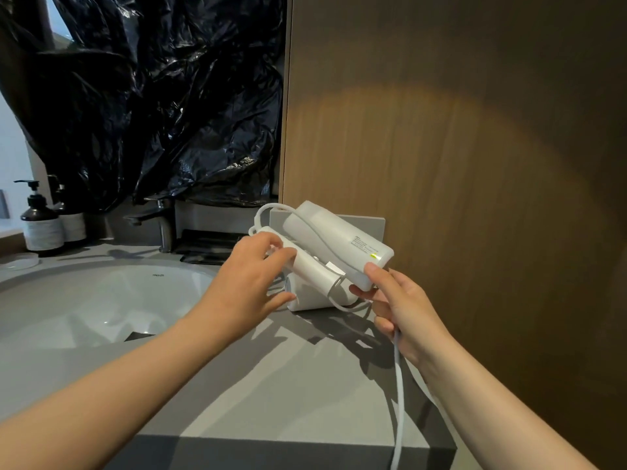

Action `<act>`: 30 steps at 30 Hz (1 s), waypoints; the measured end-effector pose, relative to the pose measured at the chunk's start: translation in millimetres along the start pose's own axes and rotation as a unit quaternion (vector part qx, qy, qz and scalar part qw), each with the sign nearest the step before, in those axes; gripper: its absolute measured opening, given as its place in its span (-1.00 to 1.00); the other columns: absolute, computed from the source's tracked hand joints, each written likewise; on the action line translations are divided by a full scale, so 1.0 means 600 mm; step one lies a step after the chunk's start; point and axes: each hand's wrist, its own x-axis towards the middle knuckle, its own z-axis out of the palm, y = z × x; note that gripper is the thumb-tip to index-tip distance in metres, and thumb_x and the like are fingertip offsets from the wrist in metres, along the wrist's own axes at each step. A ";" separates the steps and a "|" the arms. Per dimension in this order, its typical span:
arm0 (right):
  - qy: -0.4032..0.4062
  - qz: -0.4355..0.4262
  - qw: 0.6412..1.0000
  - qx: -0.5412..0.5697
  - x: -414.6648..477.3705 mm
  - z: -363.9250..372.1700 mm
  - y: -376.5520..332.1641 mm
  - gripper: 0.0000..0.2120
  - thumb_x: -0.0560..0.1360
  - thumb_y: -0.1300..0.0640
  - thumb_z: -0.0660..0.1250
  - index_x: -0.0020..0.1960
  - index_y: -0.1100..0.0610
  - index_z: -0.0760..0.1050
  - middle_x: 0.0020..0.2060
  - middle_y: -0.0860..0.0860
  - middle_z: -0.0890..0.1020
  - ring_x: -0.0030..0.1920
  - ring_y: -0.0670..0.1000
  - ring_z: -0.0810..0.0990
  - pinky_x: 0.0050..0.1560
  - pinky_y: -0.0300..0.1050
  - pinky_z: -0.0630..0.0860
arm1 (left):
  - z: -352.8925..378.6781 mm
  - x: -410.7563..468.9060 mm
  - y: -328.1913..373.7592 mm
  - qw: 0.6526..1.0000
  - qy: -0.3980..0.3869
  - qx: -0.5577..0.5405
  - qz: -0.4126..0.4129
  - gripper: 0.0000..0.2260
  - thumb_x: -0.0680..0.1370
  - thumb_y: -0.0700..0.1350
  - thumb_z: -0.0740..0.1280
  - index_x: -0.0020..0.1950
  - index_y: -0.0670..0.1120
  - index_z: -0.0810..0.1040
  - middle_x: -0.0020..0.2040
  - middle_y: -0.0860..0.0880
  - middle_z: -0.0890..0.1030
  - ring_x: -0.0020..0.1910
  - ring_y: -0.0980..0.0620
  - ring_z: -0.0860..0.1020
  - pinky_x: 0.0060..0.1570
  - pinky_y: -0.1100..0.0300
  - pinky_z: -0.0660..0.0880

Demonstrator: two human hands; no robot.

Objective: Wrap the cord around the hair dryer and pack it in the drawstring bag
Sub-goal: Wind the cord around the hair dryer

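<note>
Above the smooth grey table [288,385], beside a round white sink [84,307], the folded matte-white hair dryer [339,239] is held up, the left hand [251,279] curling its fingers round the rounded handle, the right hand [403,310] pinching the boxy barrel's end, the thin white cord [398,385] trailing through its lower fingers.

Cord [400,395] passes countertop [271,385] front edge, cut off at btm of frame. Label [364,245] on hair dryer [339,239]: print too small to read.
</note>
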 end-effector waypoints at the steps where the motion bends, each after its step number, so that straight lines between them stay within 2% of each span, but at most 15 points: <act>1: -0.002 -0.002 1.000 0.001 0.005 0.000 0.000 -0.69 0.52 -0.04 0.34 0.22 0.04 0.49 -0.06 0.12 0.71 -0.55 -0.12 0.27 -0.56 -0.31 0.28 | 0.011 0.007 -0.003 1.000 0.013 0.020 0.019 -0.48 0.26 -0.06 0.63 0.16 -0.13 0.57 0.10 -0.14 0.52 0.03 -0.18 0.50 0.02 -0.07 0.52; 4: -0.008 -0.002 1.000 -0.003 0.020 0.004 0.003 -0.68 0.54 -0.03 0.32 0.25 0.04 0.48 -0.02 0.15 0.69 -0.57 -0.12 0.27 -0.58 -0.33 0.28 | 0.043 0.031 -0.006 0.996 0.059 0.029 0.064 -0.58 0.28 -0.08 0.61 0.07 -0.15 0.62 0.01 -0.13 0.60 -0.05 -0.19 0.53 -0.08 -0.02 0.48; 6: -0.010 -0.006 1.000 -0.013 0.029 0.006 0.004 -0.68 0.53 -0.05 0.32 0.24 0.02 0.48 -0.03 0.11 0.70 -0.55 -0.12 0.27 -0.57 -0.32 0.27 | 0.060 0.037 -0.011 0.991 0.097 0.007 0.088 -0.73 0.40 -0.06 0.49 0.02 -0.17 0.64 -0.04 -0.11 0.62 -0.10 -0.17 0.54 -0.08 0.04 0.41; 8: -0.002 -0.020 0.999 -0.032 0.038 0.006 0.005 -0.68 0.51 -0.09 0.33 0.21 0.00 0.50 -0.10 0.05 0.71 -0.53 -0.11 0.27 -0.55 -0.30 0.27 | 0.078 0.029 -0.015 0.988 0.117 -0.020 0.095 -0.75 0.48 -0.03 0.40 0.05 -0.18 0.64 -0.04 -0.10 0.61 -0.10 -0.13 0.52 -0.08 0.08 0.40; 10: 0.016 -0.046 0.997 -0.056 0.046 0.006 0.008 -0.66 0.49 -0.11 0.34 0.21 -0.02 0.50 -0.18 0.00 0.71 -0.53 -0.10 0.29 -0.55 -0.28 0.30 | 0.095 0.014 -0.009 0.989 0.118 -0.064 0.066 -0.74 0.52 -0.03 0.39 0.10 -0.16 0.63 -0.03 -0.09 0.59 -0.08 -0.10 0.52 -0.11 0.06 0.45; 12: 0.022 -0.070 0.995 -0.065 0.051 0.008 0.014 -0.64 0.50 -0.08 0.34 0.27 -0.06 0.47 -0.14 0.00 0.71 -0.55 -0.11 0.31 -0.56 -0.28 0.32 | 0.105 0.006 0.001 0.986 0.127 -0.104 0.034 -0.76 0.51 -0.07 0.40 0.11 -0.16 0.63 -0.04 -0.09 0.58 -0.10 -0.09 0.50 -0.13 0.05 0.46; 15: 0.011 -0.100 0.994 -0.036 0.052 0.012 0.021 -0.61 0.47 -0.04 0.35 0.29 -0.07 0.47 -0.06 0.03 0.70 -0.57 -0.12 0.35 -0.58 -0.30 0.35 | 0.103 0.014 0.000 0.982 0.155 -0.103 0.040 -0.76 0.48 -0.12 0.42 0.10 -0.19 0.63 -0.04 -0.11 0.59 -0.08 -0.07 0.49 -0.07 0.12 0.42; 18: -0.002 -0.114 0.993 -0.010 0.051 0.015 0.027 -0.59 0.39 -0.03 0.37 0.24 -0.06 0.51 -0.07 0.10 0.69 -0.55 -0.10 0.35 -0.58 -0.30 0.37 | 0.099 0.013 -0.009 0.979 0.167 -0.111 0.034 -0.74 0.48 -0.12 0.40 0.12 -0.19 0.62 -0.02 -0.11 0.58 -0.06 -0.06 0.48 -0.06 0.14 0.41; 20: -0.008 -0.107 0.994 0.006 0.050 0.015 0.037 -0.56 0.37 0.00 0.39 0.24 -0.03 0.53 -0.14 0.21 0.61 -0.54 -0.10 0.34 -0.58 -0.31 0.36 | 0.102 0.007 -0.011 0.981 0.155 -0.113 0.034 -0.74 0.50 -0.09 0.37 0.14 -0.18 0.62 -0.02 -0.10 0.58 -0.05 -0.06 0.48 -0.06 0.14 0.42; 23: -0.016 -0.105 0.994 0.030 0.049 0.012 0.048 -0.54 0.38 0.09 0.40 0.27 0.03 0.52 -0.30 0.09 0.51 -0.54 -0.11 0.34 -0.57 -0.33 0.36 | 0.103 0.002 -0.014 0.979 0.147 -0.139 0.016 -0.72 0.51 -0.06 0.34 0.15 -0.17 0.61 0.00 -0.09 0.56 -0.03 -0.05 0.48 -0.06 0.10 0.45; 25: -0.023 -0.099 0.994 0.039 0.048 0.014 0.050 -0.55 0.38 0.10 0.41 0.27 0.02 0.52 -0.27 0.09 0.52 -0.53 -0.10 0.36 -0.55 -0.33 0.38 | 0.102 0.000 -0.013 0.973 0.153 -0.171 -0.008 -0.71 0.49 -0.07 0.35 0.16 -0.16 0.60 0.01 -0.07 0.55 -0.01 -0.05 0.49 -0.03 0.10 0.45; 30: -0.075 -0.083 0.992 0.051 0.043 0.029 0.048 -0.58 0.38 0.07 0.38 0.24 -0.04 0.52 -0.12 0.02 0.70 -0.55 -0.08 0.43 -0.52 -0.35 0.45 | 0.091 -0.003 0.010 0.943 0.191 -0.262 -0.076 -0.73 0.49 -0.07 0.36 0.15 -0.13 0.61 -0.03 -0.02 0.54 0.00 0.11 0.46 -0.03 0.36 0.37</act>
